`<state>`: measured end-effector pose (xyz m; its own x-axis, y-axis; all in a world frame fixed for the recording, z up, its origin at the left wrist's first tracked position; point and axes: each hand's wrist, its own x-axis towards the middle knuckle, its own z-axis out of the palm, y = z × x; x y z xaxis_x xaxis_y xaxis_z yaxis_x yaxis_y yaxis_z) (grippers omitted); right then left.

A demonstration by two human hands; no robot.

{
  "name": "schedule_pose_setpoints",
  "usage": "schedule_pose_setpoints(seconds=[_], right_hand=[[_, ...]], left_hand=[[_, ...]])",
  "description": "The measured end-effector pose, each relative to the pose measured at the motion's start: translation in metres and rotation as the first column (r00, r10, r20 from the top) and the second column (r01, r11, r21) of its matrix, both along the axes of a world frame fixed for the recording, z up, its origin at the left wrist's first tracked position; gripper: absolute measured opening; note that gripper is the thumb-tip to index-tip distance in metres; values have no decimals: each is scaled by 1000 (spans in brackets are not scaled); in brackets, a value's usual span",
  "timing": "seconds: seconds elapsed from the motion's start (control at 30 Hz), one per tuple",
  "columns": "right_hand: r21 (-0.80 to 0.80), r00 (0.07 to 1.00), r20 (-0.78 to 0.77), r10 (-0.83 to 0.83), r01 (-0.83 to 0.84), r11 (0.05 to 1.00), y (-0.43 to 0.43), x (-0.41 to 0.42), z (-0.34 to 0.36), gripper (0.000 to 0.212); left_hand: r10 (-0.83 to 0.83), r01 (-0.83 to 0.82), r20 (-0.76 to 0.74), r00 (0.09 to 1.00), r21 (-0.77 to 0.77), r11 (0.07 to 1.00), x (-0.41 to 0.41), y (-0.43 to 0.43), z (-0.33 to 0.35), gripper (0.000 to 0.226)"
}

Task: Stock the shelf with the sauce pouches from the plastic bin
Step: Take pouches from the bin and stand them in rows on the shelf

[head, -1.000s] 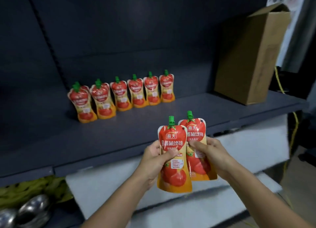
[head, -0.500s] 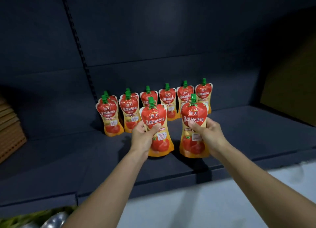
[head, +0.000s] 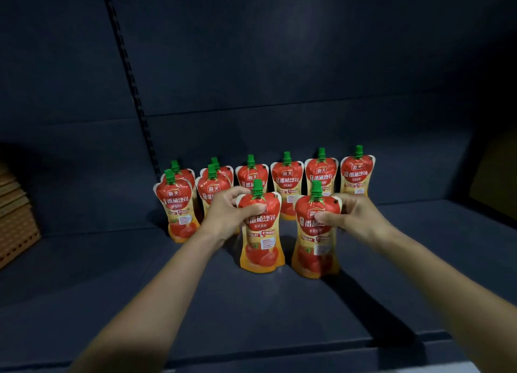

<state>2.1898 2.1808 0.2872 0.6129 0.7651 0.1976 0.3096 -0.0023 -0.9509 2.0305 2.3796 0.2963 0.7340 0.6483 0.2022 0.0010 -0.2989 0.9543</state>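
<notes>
1. Head view, hands: our left hand [head: 229, 216] is clenched round the shoulder of the left sauce pouch [head: 261, 244], a waisted stand-up pack of glossy red-and-orange plastic with a green spout cap; the thumb lies across its front just below the cap and the fingers curl behind it; our right hand [head: 352, 216] grasps the right sauce pouch [head: 314, 249], a pack of the same make, with the thumb pressed on the printed front and the fingers wrapped round its upper right edge.
2. Head view, direction: both held pouches stand with their long axis upright, caps up and printed faces toward us; the right one leans a little to the left; their bases meet the dark grey metal shelf board [head: 251, 311], though we cannot tell whether they bear their own weight; the two stand just beside each other, apart by a narrow gap.
3. Head view, looks: each pouch shows a red tomato-shaped top with white lettering, an orange lower body with pictured tomatoes and a small white label.
4. Head view, surroundings: the back row of pouches [head: 356, 174] stands upright against the dark rear panel [head: 279, 51]; two front pouches [head: 177, 213] stand before its left end, left of our left hand; a tan perforated board [head: 16, 221] sits at the far left edge.
</notes>
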Motion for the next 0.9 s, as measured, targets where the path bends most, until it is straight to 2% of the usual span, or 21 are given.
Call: schedule_pose_setpoints(seconds=[0.07,0.17,0.37,0.53,0.63,0.9], right_hand=[[-45,998,62,18,-15,999,2,11,5,11],[-43,998,56,4,-1,999,14,24,7,9],[-40,998,8,-56,56,998,48,47,6,5],[-44,998,33,-60,62,997,69,57,10,4],[-49,998,32,-56,58,997,78,63,11,9],[-34,998,10,-63,63,997,94,66,13,8]], left_hand=[[-40,51,-127,991,83,995,0,9,16,36],[-44,92,-249,967,182,979,10,20,33,33],[18,111,-356,934,339,934,46,45,39,46],[116,138,-410,905,540,830,68,60,47,34],[141,153,-433,890,576,803,74,66,49,34],[143,141,-415,898,583,800,79,71,47,31]])
